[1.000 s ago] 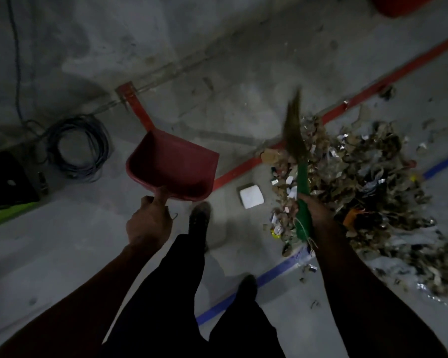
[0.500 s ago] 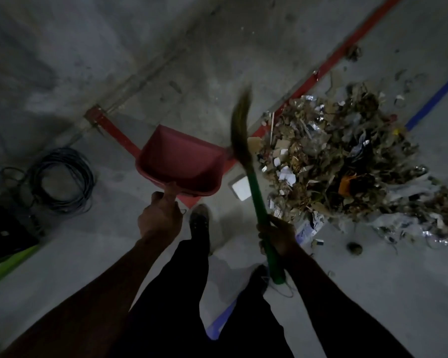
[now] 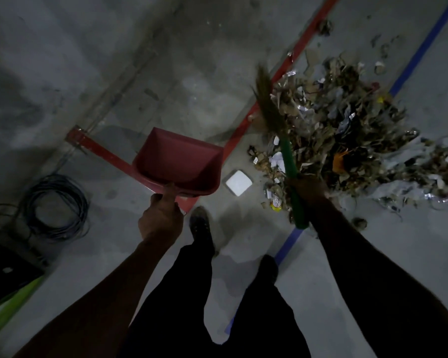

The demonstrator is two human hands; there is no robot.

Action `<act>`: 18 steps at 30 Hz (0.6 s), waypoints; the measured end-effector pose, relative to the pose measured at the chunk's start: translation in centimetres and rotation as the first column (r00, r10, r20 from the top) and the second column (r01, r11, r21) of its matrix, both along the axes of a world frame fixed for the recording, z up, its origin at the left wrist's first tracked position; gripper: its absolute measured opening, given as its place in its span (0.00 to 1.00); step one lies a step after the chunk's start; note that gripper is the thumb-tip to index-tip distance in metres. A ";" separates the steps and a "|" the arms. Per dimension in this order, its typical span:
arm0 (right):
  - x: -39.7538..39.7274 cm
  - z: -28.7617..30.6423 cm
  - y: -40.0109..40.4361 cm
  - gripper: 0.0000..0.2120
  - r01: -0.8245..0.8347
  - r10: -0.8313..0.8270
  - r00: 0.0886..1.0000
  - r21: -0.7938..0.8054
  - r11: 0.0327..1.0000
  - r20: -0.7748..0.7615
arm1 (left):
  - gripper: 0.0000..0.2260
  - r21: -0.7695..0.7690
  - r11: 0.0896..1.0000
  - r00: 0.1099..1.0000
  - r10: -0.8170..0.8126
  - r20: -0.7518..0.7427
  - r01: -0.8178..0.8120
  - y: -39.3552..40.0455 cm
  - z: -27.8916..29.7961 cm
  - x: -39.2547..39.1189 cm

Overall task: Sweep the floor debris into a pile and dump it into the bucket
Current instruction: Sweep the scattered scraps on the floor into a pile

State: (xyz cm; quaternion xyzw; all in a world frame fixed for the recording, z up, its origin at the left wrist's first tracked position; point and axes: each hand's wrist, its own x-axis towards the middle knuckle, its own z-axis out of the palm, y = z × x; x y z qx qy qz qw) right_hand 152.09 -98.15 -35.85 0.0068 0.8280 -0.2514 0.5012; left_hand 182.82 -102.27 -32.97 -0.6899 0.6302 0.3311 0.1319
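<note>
We have the debris [image 3: 347, 135] piled; our left hand [image 3: 161, 218] grips the empty dustpan [image 3: 181, 164], our right hand [image 3: 308, 188] grips the broom [image 3: 287, 156]; scooping remains.

Red dustpan [image 3: 177, 164] (green-handled broom [image 3: 286, 148])

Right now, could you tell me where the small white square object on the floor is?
In the head view, the white square lies flat on the floor near centre, between the red dustpan on its left and the debris pile on its right.

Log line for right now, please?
left hand: holds red dustpan, empty | right hand: grips green-handled broom over debris pile | bucket: not visible
</note>
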 end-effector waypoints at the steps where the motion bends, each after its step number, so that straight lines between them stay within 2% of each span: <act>1: 0.8 0.4 0.5 0.11 -0.006 0.005 1.000 -0.027 1.000 -0.011 | 0.27 -0.003 1.000 1.000 -0.011 0.000 0.011 -0.1 0.1 -0.4; 3: 2.4 1.2 2.1 0.13 -0.058 0.058 0.998 -0.066 0.996 -0.003 | 0.27 0.011 0.999 0.999 -0.033 0.013 0.033 -0.4 0.4 -1.2; 6: 2.8 1.3 4.3 0.20 -0.132 0.141 0.985 -0.091 0.987 0.099 | 0.28 0.026 0.998 0.998 -0.055 0.024 0.054 -0.7 1.0 -2.7; 11: -2.3 -0.6 3.1 0.14 -0.160 0.161 0.976 -0.014 0.987 0.144 | 0.26 0.015 0.995 0.993 -0.100 0.056 0.099 -1.2 1.1 -6.5; 15: -9.1 -1.1 1.0 0.02 -0.050 0.053 0.985 -0.019 0.999 0.164 | 0.26 -0.012 0.998 0.995 -0.066 0.080 0.067 -1.9 1.3 -10.5; 16: -10.8 -1.4 0.4 0.01 -0.056 0.056 0.985 -0.004 0.998 0.164 | 0.26 -0.023 0.998 0.995 -0.060 0.081 0.062 -2.2 1.2 -11.6; 18: -13.6 -1.6 -0.7 0.08 -0.093 0.093 0.980 -0.007 0.996 0.177 | 0.25 -0.020 0.999 0.995 -0.042 0.089 0.044 -2.8 1.2 -13.9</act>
